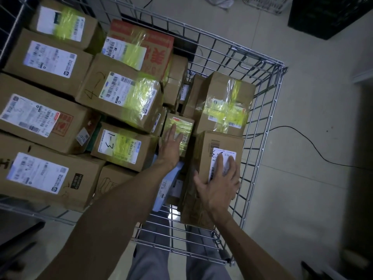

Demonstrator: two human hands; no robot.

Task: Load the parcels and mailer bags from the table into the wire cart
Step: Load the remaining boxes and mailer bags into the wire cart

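Head view: I'm pressing straight-fingered hands, left hand [170,147] on yellow-taped parcel [186,124], right hand [220,182] on labelled box [220,141]; wire cart [281,66] looking nearly full, bench unseen.

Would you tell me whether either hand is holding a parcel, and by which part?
Nothing is gripped: the left hand lies flat atop the small yellow-taped cardboard box, the right hand flat over the white label of the brown cardboard box.

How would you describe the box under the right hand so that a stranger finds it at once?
Start at the wire cart's right wall. The box stands beside it, nearest the person, under the right hand. Unlike its neighbours, it has no yellow tape, only a white label.
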